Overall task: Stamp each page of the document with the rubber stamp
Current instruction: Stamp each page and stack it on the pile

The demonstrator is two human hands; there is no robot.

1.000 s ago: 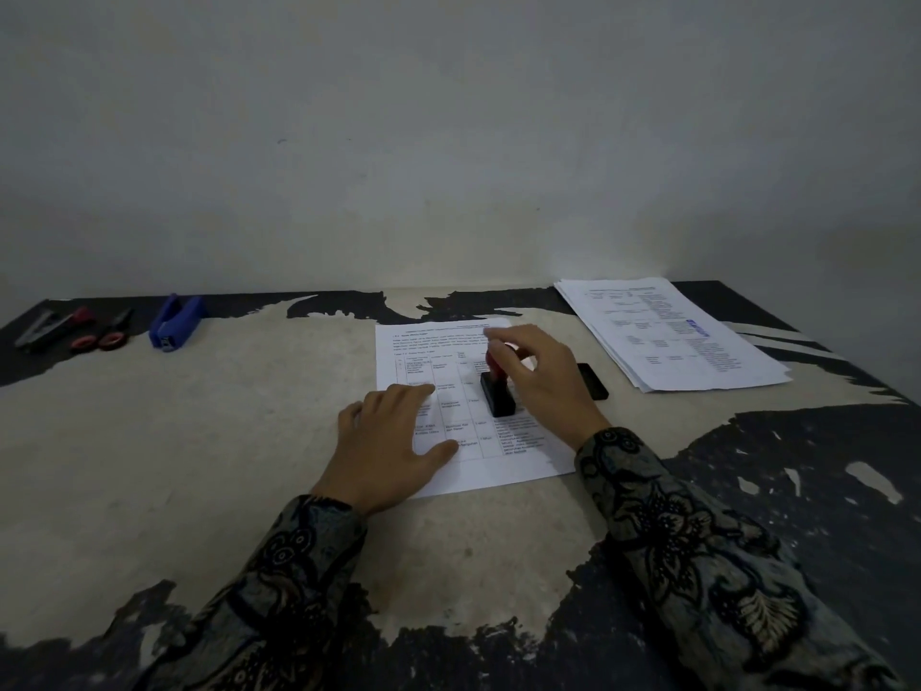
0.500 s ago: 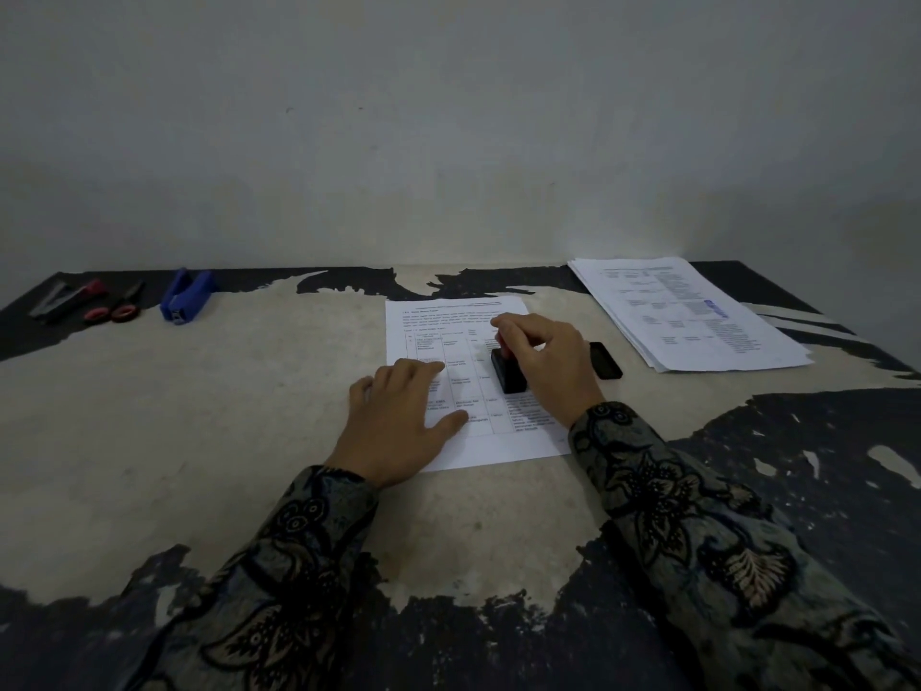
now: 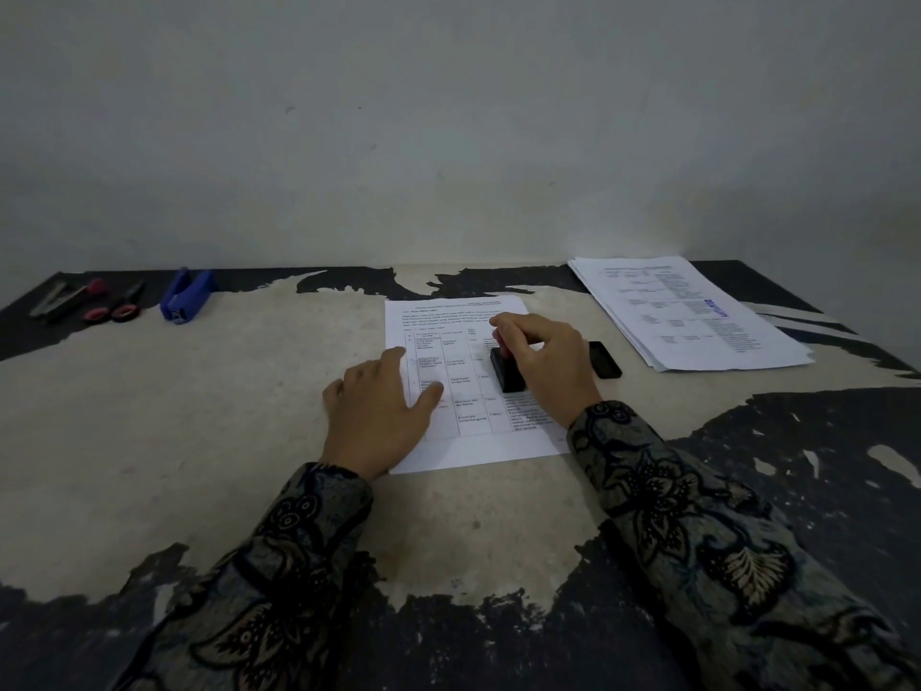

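Note:
A single printed page (image 3: 463,451) with a table lies on the worn table (image 3: 199,441) in front of me. My right hand (image 3: 545,364) grips the red handle of a rubber stamp (image 3: 506,374); the stamp's black base sits on the page's right half. My left hand (image 3: 376,416) rests flat on the page's left edge, fingers spread. A black ink pad (image 3: 604,360) lies just right of the page, partly hidden behind my right hand. A stack of printed pages (image 3: 692,316) lies at the back right.
A blue stapler (image 3: 185,295), red-handled scissors (image 3: 117,309) and a staple remover (image 3: 65,297) lie at the back left by the wall. The table's near and right parts show peeled black coating. A plain wall stands right behind the table.
The stamp's base went down onto the page and stays there. My left hand slid slightly left along the page's edge. The view has shifted a little.

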